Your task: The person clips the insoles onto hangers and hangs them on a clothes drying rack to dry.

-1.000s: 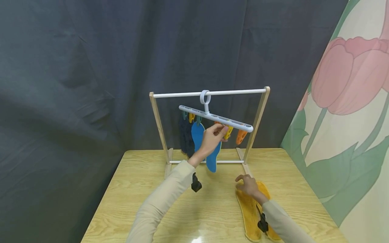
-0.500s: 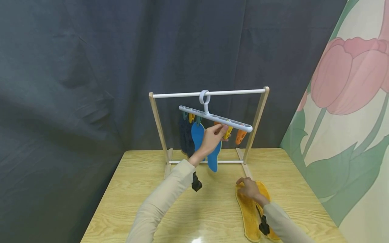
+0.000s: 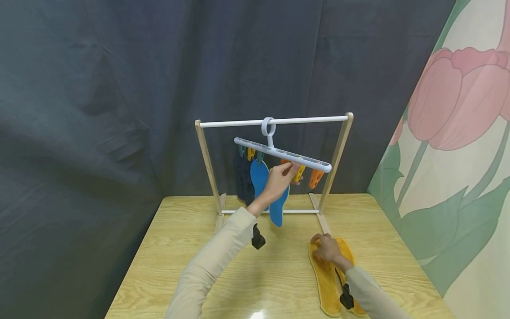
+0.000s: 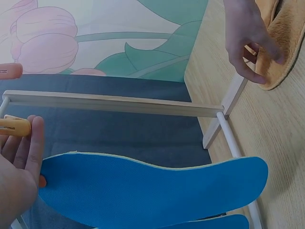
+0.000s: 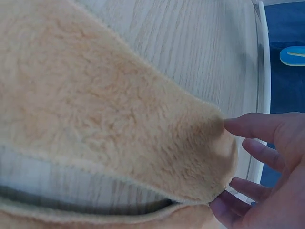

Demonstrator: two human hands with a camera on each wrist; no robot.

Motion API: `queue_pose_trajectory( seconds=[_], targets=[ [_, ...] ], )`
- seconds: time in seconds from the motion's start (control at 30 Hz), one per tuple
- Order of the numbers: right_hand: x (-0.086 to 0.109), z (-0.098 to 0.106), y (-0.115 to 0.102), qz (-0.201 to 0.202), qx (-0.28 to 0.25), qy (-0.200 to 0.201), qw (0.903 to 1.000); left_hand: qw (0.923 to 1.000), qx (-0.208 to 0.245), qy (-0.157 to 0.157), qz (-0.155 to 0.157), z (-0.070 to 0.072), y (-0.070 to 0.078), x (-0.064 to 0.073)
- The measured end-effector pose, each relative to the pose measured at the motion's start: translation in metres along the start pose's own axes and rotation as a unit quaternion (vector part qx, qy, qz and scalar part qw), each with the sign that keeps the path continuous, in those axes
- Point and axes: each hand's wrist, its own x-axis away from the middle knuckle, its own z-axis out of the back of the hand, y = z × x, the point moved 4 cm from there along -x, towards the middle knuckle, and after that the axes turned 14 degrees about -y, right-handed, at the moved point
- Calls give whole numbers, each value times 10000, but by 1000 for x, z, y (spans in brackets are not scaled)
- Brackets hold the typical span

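My left hand [image 3: 279,179] is raised to the pale blue hanger [image 3: 287,156], thumb and fingers about a yellow clip [image 3: 300,172]; in the left wrist view its fingertips touch that clip. Two blue insoles [image 4: 152,191] hang from the hanger, one right beside this hand. Low on the right, my right hand [image 3: 327,248] holds the far end of a fuzzy yellow insole [image 5: 119,105] by its edges, thumb on one side and fingers on the other. That insole lies flat on the table [image 3: 191,266]. A second yellow insole [image 3: 344,248] lies beside it, partly under my forearm.
A wooden rack [image 3: 338,150] with a white top bar [image 3: 235,124] carries the hanger. A dark cloth item [image 3: 244,177] hangs at the hanger's left, and an orange clip [image 3: 316,178] at its right end. Dark curtain [image 3: 119,88] behind; a tulip-patterned wall [image 3: 454,186] at right.
My right hand has drawn back slightly, its fingers now curled at the yellow insole's far end. My left hand stays at the yellow clip; the blue insole near it sways slightly.
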Motion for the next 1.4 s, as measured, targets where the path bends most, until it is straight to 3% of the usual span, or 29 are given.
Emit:
queue_pose_trajectory(
  seconds=[0.23,0.33,0.47,0.67,0.87,1.07,1.4],
  targets=[
    [0,-3,2,-108,-44,-177,9998,9997,16,-234,-65,1,36,9],
    [1,-3,2,-126,-96,-201,9997,9992,13,-393,-40,1,39,9],
    [1,-4,4,-125,-136,-175,9997,9982,-79,-594,7,-1,30,7],
    [1,-6,6,-3,-142,-58,9999,9983,-208,-542,87,-2,2,0],
    [3,-6,7,-54,-265,-50,9996,9974,-242,-636,243,-3,-1,-1],
    [4,-7,5,233,-305,136,9992,9958,-357,-707,449,-2,-3,-3],
    [3,-9,4,478,-414,227,9977,9957,-25,-733,564,-2,-2,-4]
  ],
)
